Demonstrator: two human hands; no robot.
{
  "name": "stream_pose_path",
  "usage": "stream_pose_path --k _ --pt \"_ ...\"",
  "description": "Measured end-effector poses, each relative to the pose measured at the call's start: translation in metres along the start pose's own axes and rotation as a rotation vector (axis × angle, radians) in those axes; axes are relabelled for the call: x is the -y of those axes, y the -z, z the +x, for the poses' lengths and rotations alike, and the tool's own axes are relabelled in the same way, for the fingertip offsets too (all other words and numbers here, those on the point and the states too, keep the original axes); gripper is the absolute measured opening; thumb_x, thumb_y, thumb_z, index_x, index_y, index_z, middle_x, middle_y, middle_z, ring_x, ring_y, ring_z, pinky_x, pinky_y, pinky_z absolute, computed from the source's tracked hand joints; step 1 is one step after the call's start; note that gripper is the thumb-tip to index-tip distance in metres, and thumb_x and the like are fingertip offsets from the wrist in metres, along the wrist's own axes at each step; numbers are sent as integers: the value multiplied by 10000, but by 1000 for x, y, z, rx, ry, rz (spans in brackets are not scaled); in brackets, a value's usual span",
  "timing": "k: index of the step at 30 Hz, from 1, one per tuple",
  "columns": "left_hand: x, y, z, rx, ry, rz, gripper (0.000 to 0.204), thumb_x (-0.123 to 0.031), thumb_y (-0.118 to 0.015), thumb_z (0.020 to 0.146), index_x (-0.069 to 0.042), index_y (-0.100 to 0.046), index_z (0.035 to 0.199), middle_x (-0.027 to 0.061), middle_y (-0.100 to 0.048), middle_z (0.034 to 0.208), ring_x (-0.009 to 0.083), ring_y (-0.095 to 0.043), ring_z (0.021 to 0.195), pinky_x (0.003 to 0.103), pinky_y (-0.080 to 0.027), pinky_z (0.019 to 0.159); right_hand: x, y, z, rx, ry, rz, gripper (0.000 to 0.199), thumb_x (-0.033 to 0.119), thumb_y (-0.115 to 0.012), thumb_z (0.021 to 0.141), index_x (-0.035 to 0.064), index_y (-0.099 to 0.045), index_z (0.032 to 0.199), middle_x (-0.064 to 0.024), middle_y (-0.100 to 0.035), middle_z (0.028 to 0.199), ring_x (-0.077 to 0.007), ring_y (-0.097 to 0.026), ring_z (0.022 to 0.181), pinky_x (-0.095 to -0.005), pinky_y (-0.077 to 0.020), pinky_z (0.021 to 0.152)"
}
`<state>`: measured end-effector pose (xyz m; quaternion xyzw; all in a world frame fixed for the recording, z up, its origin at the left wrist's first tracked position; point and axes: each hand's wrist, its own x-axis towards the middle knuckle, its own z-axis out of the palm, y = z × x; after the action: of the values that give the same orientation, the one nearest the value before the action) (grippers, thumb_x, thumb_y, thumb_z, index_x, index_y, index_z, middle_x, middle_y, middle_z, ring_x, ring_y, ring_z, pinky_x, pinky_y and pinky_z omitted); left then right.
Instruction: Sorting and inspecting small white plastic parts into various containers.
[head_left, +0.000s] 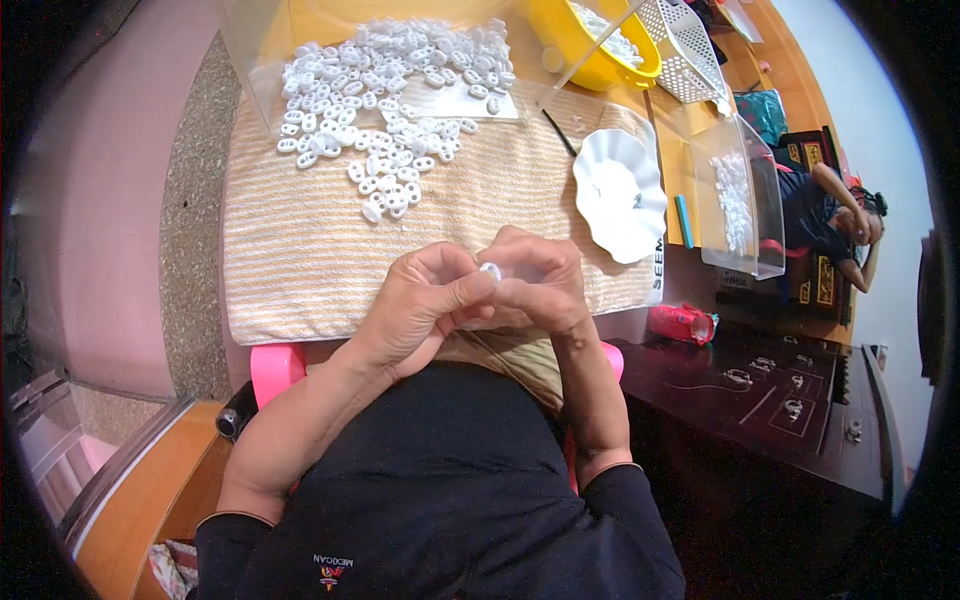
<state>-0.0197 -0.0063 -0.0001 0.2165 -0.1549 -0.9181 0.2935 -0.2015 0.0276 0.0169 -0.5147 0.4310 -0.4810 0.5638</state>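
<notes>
White piece (pixel 490 271), small and apparently plastic, is located between the fingertips of both hands, just beyond the wearer's lap and above the near part of the striped towel (pixel 285 265) that covers the tabletop (pixel 674 135).

Grip, left hand (pixel 420 300): thumb and forefinger are brought together on the piece, with no gap beyond its thickness. Grip, right hand (pixel 543 282): thumb and fingers close in on the piece from the opposite side, so both hands bear on it at once.

Step in hand, as judged: close two-handed fingertip work on a single piece. The next move appears to call for a steady pinch on the left and fine control on the right, since the piece offers little surface to hold.

Condition of the piece: bright white, rounded and smooth where exposed. Fingers cover much of it, so its full outline, and whether a second part is joined to it, cannot be confirmed.

Surroundings: a heap of white oval pieces (pixel 385 165), many showing two holes, spreads across the far part of the towel, well apart from the hands. A white wavy-edged dish (pixel 625 232) rests to the right, with a thin black rod (pixel 560 132) beside it.
</notes>
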Motion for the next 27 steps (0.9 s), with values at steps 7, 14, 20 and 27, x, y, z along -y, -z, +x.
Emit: stream_pose_path --k 7,14,20,27 --pt "0 0 2 -8 5 9 98 -87 -715 848 -65 -623 821 51 -665 815 104 -630 717 215 -536 651 6 -1 0 -39 -92 -1 225 92 -748 784 -30 -688 964 -57 -627 861 -119 -586 809 -240 -440 715" --pt "0 1 3 18 33 66 87 -73 -706 852 -47 -623 859 65 -672 877 112 -638 731 224 -556 684 5 6 -5 20 -163 87 195 95 -723 845 7 -658 1006 33 -575 836 -26 -524 740 -169 -418 650" --pt "-1 -1 1 5 26 79 78 -87 -675 882 -36 -620 903 54 -662 852 124 -652 757 238 -563 701 12 8 -10 62 -185 85 142 67 -662 883 -31 -624 979 -51 -554 967 -113 -550 861 -244 -441 749" --pt "-1 -5 2 9 16 124 86 -88 -661 894 -29 -626 944 65 -673 896 125 -652 771 236 -561 711 12 11 -20 -50 -105 73 121 37 -648 885 -44 -619 970 -75 -583 980 -142 -628 875 -268 -511 789"
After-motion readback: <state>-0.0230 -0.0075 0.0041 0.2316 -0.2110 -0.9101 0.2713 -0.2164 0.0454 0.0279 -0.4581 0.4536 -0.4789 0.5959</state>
